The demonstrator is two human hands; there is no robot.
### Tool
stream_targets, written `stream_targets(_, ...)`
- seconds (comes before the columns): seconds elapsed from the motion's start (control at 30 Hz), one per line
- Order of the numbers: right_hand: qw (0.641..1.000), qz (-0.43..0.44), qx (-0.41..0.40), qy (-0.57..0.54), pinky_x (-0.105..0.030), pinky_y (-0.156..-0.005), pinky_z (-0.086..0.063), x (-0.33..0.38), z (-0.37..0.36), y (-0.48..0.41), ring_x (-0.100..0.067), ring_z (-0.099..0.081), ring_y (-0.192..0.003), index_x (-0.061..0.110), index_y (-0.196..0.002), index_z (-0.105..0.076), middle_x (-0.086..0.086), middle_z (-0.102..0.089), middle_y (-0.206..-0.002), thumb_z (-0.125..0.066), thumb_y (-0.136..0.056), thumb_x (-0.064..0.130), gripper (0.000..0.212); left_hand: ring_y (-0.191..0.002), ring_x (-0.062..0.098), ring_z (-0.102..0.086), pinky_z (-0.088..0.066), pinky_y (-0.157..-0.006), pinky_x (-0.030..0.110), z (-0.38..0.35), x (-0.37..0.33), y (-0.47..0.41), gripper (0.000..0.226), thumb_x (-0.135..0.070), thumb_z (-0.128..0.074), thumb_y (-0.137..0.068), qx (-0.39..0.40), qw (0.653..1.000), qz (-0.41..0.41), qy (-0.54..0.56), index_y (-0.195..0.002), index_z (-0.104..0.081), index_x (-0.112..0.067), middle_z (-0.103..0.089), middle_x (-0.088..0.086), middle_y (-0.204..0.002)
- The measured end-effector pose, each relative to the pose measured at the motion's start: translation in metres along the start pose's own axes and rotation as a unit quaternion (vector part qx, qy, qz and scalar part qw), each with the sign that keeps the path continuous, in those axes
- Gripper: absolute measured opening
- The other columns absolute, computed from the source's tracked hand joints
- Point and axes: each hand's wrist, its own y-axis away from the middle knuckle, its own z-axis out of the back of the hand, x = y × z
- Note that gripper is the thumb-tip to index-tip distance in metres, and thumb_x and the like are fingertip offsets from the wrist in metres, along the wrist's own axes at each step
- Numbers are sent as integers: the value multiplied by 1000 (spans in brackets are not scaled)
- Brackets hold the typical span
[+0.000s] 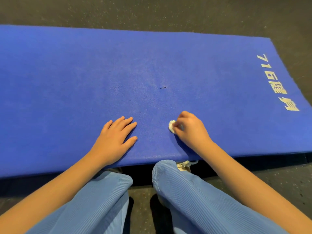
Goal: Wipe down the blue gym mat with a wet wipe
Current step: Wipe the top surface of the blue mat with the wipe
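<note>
Here, on the dark speckled floor, the blue gym mat stretches beneath and well beyond my left hand and right hand. Its pale lettering runs far out to the right of both hands. My light-blue ribbed trousers sit behind my wrists. The left hand lies flat on the mat, fingers spread. Near it, the right pinches a wadded white wet wipe against the surface. A tiny dark fleck lies ahead, between the two.

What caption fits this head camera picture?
Right hand presses a wet wipe on the blue mat; left hand rests flat.
</note>
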Motion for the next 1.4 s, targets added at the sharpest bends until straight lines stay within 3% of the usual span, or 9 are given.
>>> stream_targets(0.07, 1000, -14, -9, -10, -28, -58, -33, 11, -7, -8, -29, -55, -73, 9, -73, -72, -7, -57, -82, -65, -84, 14, 13, -147, 16, -13, -4, -118, 39, 0, 0, 0, 83, -65, -8, -81, -1, 1000, 0, 2, -149, -33, -26, -24, -8, -158)
stream_targets(0.27, 978, 176, 108, -24, -29, -51, -42, 27, -3, 10, -26, -54, -66, 11, -69, -64, -4, -57, -77, -63, -80, 21, 14, -147, 16, -13, -3, -118, 39, -2, 1, 1, 81, -64, -10, -82, -1, 1000, -1, 2, -148, -35, -26, -25, -8, -157)
stream_targets(0.43, 998, 23, -42, 31, -31, -44, -37, -2, -21, -46, -27, -44, -60, 6, -58, -56, -7, -48, -70, -67, -80, 7, 25, -145, 16, -19, -5, -117, 37, -1, 1, 0, 79, -65, -15, -81, -5, 1000, 3, 27, -145, -41, -27, -31, -10, -154)
stream_targets(0.57, 994, 108, -18, 9, -31, -47, -40, 18, -25, -28, -27, -48, -61, 5, -61, -57, -9, -55, -74, -65, -82, 17, 25, -139, 15, -29, -14, -111, 32, 10, 10, -19, 80, -67, -19, -78, -5, 999, 2, 44, -140, -48, -24, -41, -8, -146)
stream_targets(0.67, 988, 148, 48, 2, -30, -50, -42, 6, -17, -33, -25, -52, -67, 7, -67, -64, -5, -58, -79, -60, -88, 24, 27, -146, 18, -15, -9, -116, 39, 15, 28, -43, 91, -70, -9, -74, 6, 999, 45, 13, -148, -35, -23, -27, -7, -156)
stream_targets(0.87, 998, -15, -58, 22, -29, -50, -35, -15, -27, -79, -33, -51, -66, 4, -65, -64, -12, -54, -75, -66, -83, 5, 18, -148, 19, -8, -2, -119, 42, 5, 37, -45, 84, -66, -4, -82, -3, 998, 53, -27, -151, -29, -25, -20, -8, -159)
stream_targets(1.07, 973, 196, 123, -23, -29, -52, -40, -1, -15, -62, -25, -53, -70, 15, -76, -67, -3, -58, -79, -69, -82, 15, 6, -147, 23, -16, -7, -118, 45, 4, 38, -45, 78, -62, -12, -87, -11, 999, 44, -22, -148, -37, -22, -28, -5, -156)
stream_targets(1.27, 997, -48, -41, 38, -28, -52, -28, -20, -28, -113, -34, -52, -73, 6, -73, -66, -12, -54, -78, -63, -83, 6, 11, -144, 25, -26, -15, -116, 49, 1, 39, -46, 70, -58, -20, -91, -15, 998, 44, -34, -144, -44, -20, -37, -2, -152)
stream_targets(1.4, 991, 131, 38, -4, -30, -47, -39, 5, -40, -85, -30, -54, -67, 11, -70, -64, -6, -57, -75, -68, -81, 10, 12, -144, 24, -26, -15, -116, 48, -1, 41, -46, 68, -58, -21, -91, -13, 998, 48, -34, -144, -45, -22, -37, -4, -152)
